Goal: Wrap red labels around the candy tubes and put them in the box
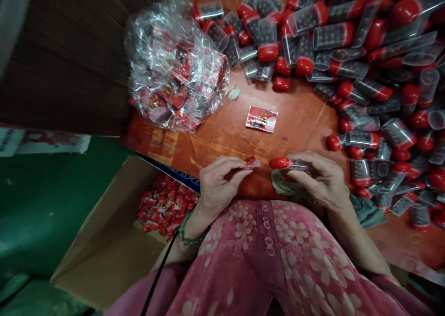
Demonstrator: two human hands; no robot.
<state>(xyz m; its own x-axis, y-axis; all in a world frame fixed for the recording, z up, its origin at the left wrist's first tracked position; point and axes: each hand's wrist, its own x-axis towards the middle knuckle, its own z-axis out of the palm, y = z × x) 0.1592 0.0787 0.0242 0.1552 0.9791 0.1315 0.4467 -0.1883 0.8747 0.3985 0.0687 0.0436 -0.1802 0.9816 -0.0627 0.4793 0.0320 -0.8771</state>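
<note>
Between the thumb and fingers of my left hand (pixel 222 179) is a small red printed sleeve (pixel 252 161), pinched at its edge. My right hand (pixel 321 177) grips a clear plastic tube with a rounded red cap (pixel 281 162); dark contents show through its wall. The capped end points left at the sleeve, and a narrow gap separates the two. Beyond my hands, a flat red printed packet (pixel 262 119) lies by itself on the table. Under the tube rests a crumpled greenish cloth (pixel 283 182).
A heap of red-capped clear tubes (pixel 333 35) covers the table's far and right side. A clear plastic bag (pixel 181 70) of red printed pieces lies at the far left. Below the table's left edge, a cardboard box (pixel 104 242) holds many small red printed items (pixel 167 202).
</note>
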